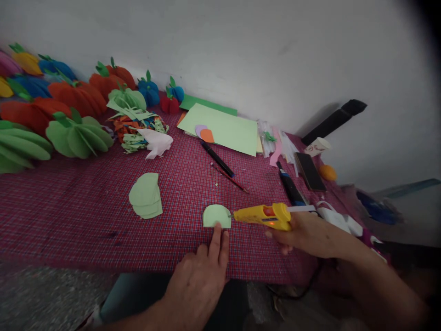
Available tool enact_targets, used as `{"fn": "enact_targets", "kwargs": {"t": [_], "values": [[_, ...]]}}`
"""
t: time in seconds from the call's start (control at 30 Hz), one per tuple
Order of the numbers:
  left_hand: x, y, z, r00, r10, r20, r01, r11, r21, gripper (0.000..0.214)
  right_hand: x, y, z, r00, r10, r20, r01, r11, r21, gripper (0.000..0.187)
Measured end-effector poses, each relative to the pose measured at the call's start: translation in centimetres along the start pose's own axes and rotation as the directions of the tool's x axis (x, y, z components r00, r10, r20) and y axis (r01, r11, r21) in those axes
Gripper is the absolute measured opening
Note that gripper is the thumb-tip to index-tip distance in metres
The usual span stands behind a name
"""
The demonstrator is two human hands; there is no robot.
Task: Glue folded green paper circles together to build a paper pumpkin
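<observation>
A folded pale green paper piece (215, 215) with a rounded top edge lies flat on the checked cloth. My left hand (201, 276) presses its lower edge with a stretched fingertip, the other fingers partly bent. My right hand (306, 232) is wrapped round a yellow hot glue gun (262, 215) with a lit orange light and a glue stick coming out of its back. The nozzle points left and meets the right edge of the paper piece. To the left rests a fanned stack of similar green paper pieces (146, 195).
Paper pumpkins (79, 133) crowd the left, beside paper scraps (138, 131). Green sheets (223, 126) lie at the back, with a black pen (217, 159) and a red pencil (234, 181) before them. A phone (310, 171), a cup (317, 146) and an orange fruit (327, 173) are at right.
</observation>
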State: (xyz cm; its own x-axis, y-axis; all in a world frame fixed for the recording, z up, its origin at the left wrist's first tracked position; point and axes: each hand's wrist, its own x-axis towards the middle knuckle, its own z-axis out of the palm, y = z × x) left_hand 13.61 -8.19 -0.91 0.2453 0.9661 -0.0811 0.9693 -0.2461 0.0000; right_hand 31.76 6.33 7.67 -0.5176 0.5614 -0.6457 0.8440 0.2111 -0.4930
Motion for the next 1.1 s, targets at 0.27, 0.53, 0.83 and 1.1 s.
{"fn": "enact_targets", "kwargs": {"t": [0.27,0.53,0.83,1.1], "values": [[0.0,0.0,0.1,1.000,0.000,0.028,0.001,1.000,-0.016,0.062,-0.8,0.7,0.6,1.000,0.005,0.029,-0.005,1.000,-0.006,0.034],[0.1,0.0,0.0,1.000,-0.004,0.030,0.005,0.999,-0.032,0.063,-1.0,0.4,0.7,1.000,0.011,0.024,-0.012,1.000,0.006,0.031],[0.1,0.0,0.3,1.000,0.004,0.003,-0.004,1.000,-0.013,0.060,0.4,0.0,0.1,1.000,0.006,-0.024,-0.006,1.000,0.010,0.030],[0.1,-0.1,0.3,1.000,0.015,0.011,-0.014,1.000,-0.014,0.062,1.3,-1.3,-0.1,0.999,0.008,-0.036,-0.008,1.000,0.001,0.028]]}}
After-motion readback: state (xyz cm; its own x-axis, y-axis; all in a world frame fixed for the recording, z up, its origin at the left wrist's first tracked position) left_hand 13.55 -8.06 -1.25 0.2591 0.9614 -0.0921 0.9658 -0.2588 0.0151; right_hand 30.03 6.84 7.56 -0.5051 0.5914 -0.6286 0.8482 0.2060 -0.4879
